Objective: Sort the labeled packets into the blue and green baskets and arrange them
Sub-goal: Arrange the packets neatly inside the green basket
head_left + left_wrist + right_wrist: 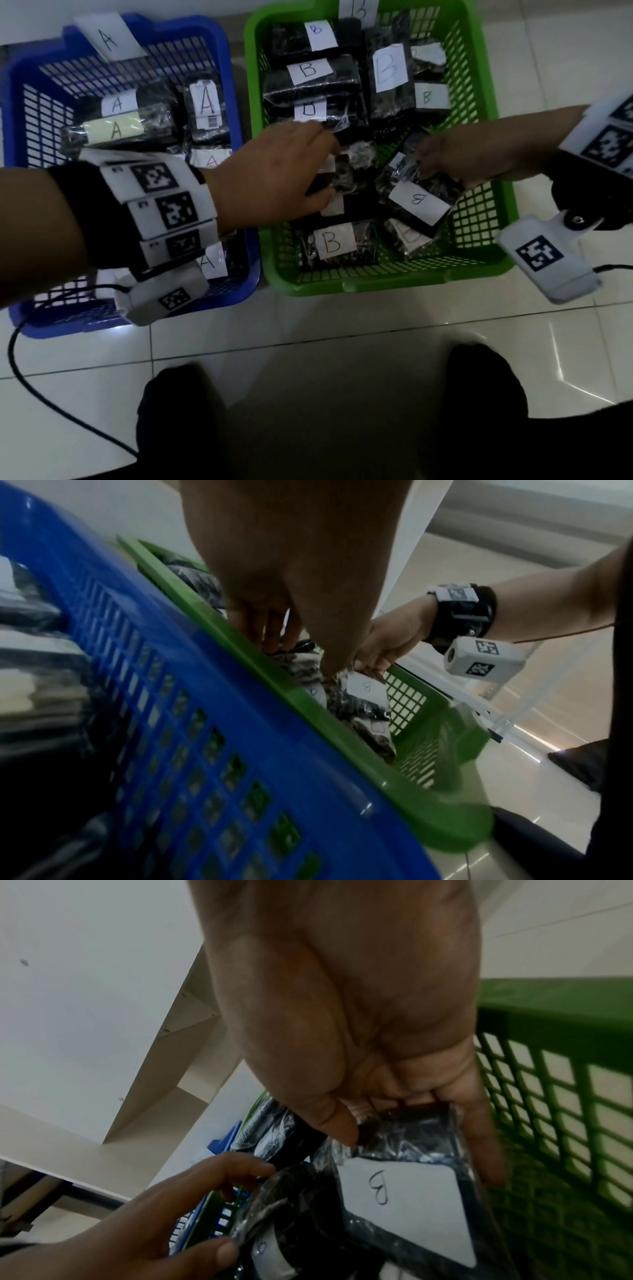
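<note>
The blue basket on the left holds black packets with white A labels. Beside it, the green basket is filled with black packets marked B. My left hand reaches across into the green basket and grips a black packet between fingers and thumb. My right hand pinches the top edge of another B packet, seen close in the right wrist view as a plastic-wrapped packet with a white B label, thumb on top and fingers along its side.
Both baskets stand on a glossy white tiled floor. A black cable runs across the floor at the left. My dark-clothed knees are at the bottom. A white shelf frame stands beyond the green basket.
</note>
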Available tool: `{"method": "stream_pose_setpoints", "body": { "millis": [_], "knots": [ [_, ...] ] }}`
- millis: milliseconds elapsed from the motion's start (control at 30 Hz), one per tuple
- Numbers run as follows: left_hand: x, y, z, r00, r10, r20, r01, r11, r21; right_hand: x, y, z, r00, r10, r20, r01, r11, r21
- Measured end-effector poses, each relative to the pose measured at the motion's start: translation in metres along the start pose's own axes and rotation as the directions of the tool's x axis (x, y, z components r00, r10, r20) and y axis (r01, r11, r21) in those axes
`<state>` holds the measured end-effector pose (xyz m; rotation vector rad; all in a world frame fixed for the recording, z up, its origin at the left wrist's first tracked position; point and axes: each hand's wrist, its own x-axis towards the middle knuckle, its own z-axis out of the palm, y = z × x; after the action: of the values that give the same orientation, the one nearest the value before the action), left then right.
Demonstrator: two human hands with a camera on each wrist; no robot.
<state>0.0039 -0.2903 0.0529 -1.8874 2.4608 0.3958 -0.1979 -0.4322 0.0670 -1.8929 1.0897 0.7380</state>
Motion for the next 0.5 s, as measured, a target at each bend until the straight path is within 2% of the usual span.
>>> {"method": "stream_pose_setpoints", "body": {
  "millis": [33, 67, 100, 133, 200, 267, 400, 500],
  "knots": [
    [0.002, -0.004, 0.001, 0.997, -0.018, 0.073, 0.018, 1.000, -0.002, -0.001, 0.000, 0.000, 1.000, -0.006, -0.009, 0.006, 0.999, -0.033],
    [0.004, -0.007, 0.003, 0.989, -0.031, 0.143, 0.029, 0.999, 0.016, 0.002, 0.002, 0.000, 1.000, 0.016, 0.014, -0.017, 1.000, 0.017],
    [0.005, -0.008, 0.005, 0.979, -0.042, 0.197, 0.036, 0.999, 0.034, 0.002, 0.004, -0.001, 0.997, 0.063, 0.037, -0.069, 0.982, 0.174],
    [0.006, -0.009, 0.006, 0.974, -0.051, 0.223, 0.044, 0.998, 0.036, 0.002, 0.002, -0.001, 0.997, 0.079, 0.005, -0.077, 0.955, 0.287],
    [0.007, -0.009, 0.009, 0.980, -0.041, 0.197, 0.044, 0.999, -0.008, -0.001, -0.002, 0.000, 0.991, 0.123, -0.053, -0.100, 0.944, 0.315],
    [0.010, -0.009, 0.007, 0.977, -0.070, 0.203, 0.082, 0.995, -0.055, 0.001, 0.000, -0.002, 0.988, 0.147, -0.035, -0.133, 0.955, 0.265],
    [0.015, -0.009, 0.004, 0.953, -0.124, 0.277, 0.171, 0.974, -0.150, -0.004, 0.002, 0.005, 0.970, 0.171, 0.173, -0.222, 0.911, 0.346],
    [0.016, -0.009, 0.005, 0.954, -0.134, 0.269, 0.184, 0.968, -0.170, -0.004, 0.007, 0.006, 0.961, 0.138, 0.240, -0.226, 0.892, 0.391]
  ]
}}
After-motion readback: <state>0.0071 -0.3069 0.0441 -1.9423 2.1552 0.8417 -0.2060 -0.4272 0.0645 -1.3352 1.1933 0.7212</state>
